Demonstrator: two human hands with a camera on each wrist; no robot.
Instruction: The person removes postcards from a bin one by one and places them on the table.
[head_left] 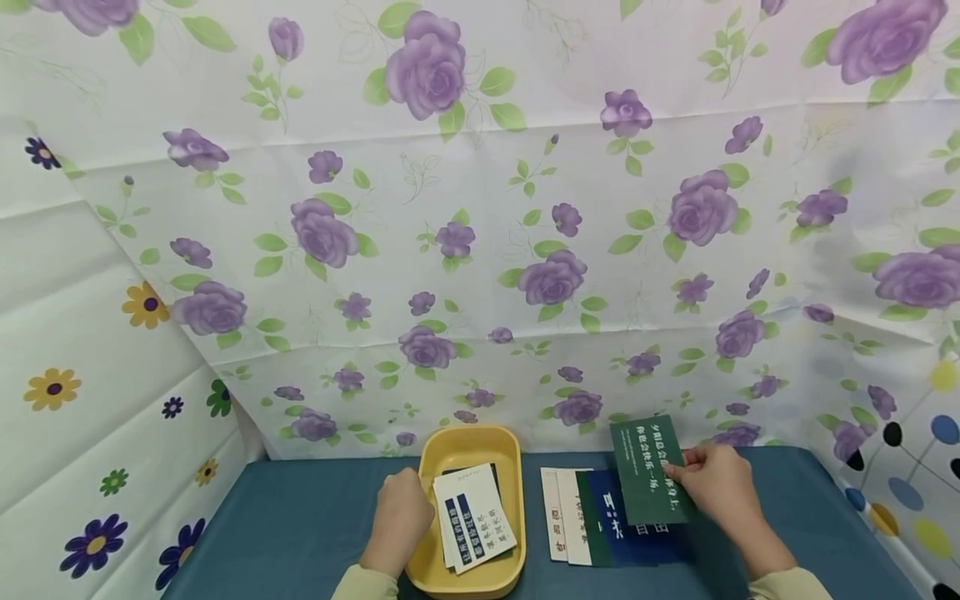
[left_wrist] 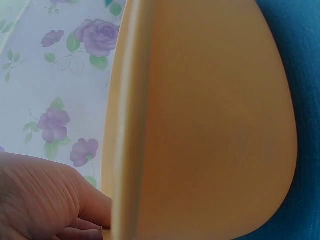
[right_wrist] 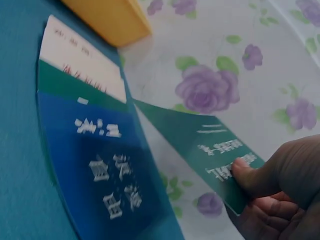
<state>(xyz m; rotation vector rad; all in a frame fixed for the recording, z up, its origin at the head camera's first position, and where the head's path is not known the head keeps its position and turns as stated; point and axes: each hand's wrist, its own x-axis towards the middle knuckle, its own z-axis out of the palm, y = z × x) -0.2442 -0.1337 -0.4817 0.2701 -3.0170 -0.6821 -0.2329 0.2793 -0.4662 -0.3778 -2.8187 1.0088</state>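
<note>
Filling everything ahead of my right grip (head_left: 723,487), it's the floral sheet (head_left: 465,292), purple roses on white! Below it and my left grip (head_left: 401,512) alike spreads the blue counter (head_left: 300,517). Next size down, the yellow tray (head_left: 468,443) sits just right of my left grip, whose fingers curl at the rim; their tips are hidden, so I can't tell whether they pinch it. Over to the left of my right grip lies a row of overlapping cards (head_left: 606,533). Inside the tray, right of my left grip, rests a small pile of cards (head_left: 474,517), white on top. And here's the green card (head_left: 643,467), pinched in my right grip, thumb on the printed face, fingers behind, tilted up over the row's end. I'd judge it light, thin, fairly stiff, maybe a little slick, quick to crease. Best hold? This side edge, pinched gently, clear of the corners.
</note>
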